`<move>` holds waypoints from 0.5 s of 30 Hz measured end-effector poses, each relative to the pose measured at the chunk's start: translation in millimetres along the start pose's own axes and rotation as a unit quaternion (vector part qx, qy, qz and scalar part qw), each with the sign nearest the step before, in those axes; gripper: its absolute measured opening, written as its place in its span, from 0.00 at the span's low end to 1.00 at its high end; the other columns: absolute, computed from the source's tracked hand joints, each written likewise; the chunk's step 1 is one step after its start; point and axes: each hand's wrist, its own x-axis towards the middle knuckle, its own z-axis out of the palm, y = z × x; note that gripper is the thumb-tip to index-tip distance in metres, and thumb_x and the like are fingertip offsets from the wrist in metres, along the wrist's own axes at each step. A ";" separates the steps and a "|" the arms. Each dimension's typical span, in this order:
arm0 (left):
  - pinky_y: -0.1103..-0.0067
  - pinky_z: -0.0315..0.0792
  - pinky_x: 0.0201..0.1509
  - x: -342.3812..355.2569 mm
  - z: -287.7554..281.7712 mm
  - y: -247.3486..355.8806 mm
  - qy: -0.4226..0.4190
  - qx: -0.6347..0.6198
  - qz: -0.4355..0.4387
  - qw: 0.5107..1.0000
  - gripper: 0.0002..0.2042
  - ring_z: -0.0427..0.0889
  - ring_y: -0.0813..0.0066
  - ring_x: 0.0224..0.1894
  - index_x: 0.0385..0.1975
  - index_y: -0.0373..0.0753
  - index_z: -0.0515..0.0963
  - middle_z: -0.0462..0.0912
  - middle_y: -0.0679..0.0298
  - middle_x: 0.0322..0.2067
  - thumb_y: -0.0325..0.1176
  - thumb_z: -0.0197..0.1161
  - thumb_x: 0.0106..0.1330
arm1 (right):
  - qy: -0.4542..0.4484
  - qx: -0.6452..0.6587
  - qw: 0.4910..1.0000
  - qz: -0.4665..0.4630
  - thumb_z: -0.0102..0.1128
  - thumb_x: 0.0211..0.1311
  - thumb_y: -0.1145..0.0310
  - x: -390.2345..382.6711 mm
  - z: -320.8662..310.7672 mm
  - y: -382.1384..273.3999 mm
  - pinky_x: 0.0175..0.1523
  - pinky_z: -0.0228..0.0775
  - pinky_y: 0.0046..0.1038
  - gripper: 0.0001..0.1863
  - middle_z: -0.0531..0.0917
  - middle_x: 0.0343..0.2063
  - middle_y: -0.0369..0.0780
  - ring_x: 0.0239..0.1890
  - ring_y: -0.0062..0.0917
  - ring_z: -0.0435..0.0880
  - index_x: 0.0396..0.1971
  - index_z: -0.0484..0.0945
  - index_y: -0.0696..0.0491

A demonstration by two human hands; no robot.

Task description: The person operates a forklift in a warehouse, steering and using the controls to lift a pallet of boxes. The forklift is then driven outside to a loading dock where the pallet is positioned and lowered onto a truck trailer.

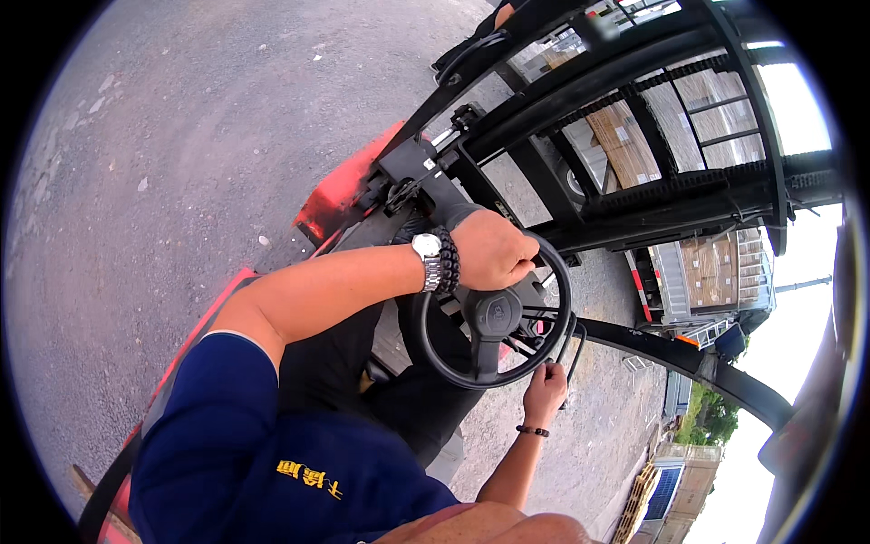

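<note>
view: single head-worn fisheye, left of a pair | position: above the seated person's shoulder | facing: steeply down and forward, tilted sideways, onto steering wheel and forklift mast | range: wheel and forearms close, asphalt ground farther | edges: black rim, bent lines
</note>
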 end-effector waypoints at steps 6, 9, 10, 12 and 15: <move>0.59 0.81 0.42 140.7 74.9 33.6 0.004 0.057 0.027 0.998 0.07 0.89 0.49 0.37 0.36 0.39 0.84 0.88 0.56 0.31 0.35 0.73 0.68 | 0.084 0.254 0.956 0.121 0.68 0.73 0.70 18.0 -49.5 34.6 0.67 0.79 0.44 0.35 0.84 0.66 0.54 0.63 0.45 0.87 0.77 0.69 0.59; 0.65 0.82 0.48 158.4 120.4 50.0 0.013 0.079 0.005 0.997 0.15 0.91 0.53 0.42 0.51 0.37 0.84 0.91 0.55 0.40 0.33 0.74 0.68 | -0.033 0.118 0.975 0.184 0.73 0.71 0.64 -58.7 -62.0 165.4 0.77 0.73 0.48 0.39 0.78 0.74 0.55 0.72 0.51 0.81 0.78 0.70 0.59; 0.69 0.82 0.50 156.1 132.6 46.1 -0.022 0.022 -0.082 0.996 0.16 0.91 0.60 0.42 0.55 0.37 0.83 0.92 0.56 0.41 0.32 0.73 0.70 | -0.021 0.047 0.975 0.218 0.74 0.71 0.61 -106.2 -47.7 224.9 0.79 0.70 0.49 0.40 0.77 0.75 0.56 0.75 0.52 0.79 0.78 0.70 0.59; 0.74 0.80 0.52 151.9 136.9 41.6 -0.108 -0.017 -0.208 0.972 0.17 0.89 0.71 0.43 0.60 0.35 0.81 0.93 0.57 0.43 0.29 0.70 0.75 | -0.033 -0.057 0.945 0.321 0.75 0.71 0.56 -206.2 -35.1 296.7 0.82 0.65 0.50 0.41 0.73 0.78 0.58 0.79 0.54 0.73 0.78 0.71 0.59; 0.79 0.78 0.52 150.1 150.8 44.3 -0.142 0.005 -0.232 0.962 0.15 0.86 0.81 0.45 0.62 0.33 0.80 0.92 0.62 0.44 0.25 0.65 0.79 | -0.100 -0.142 0.868 0.465 0.76 0.71 0.51 -296.3 -66.4 381.6 0.84 0.62 0.53 0.44 0.68 0.81 0.60 0.82 0.55 0.67 0.78 0.71 0.58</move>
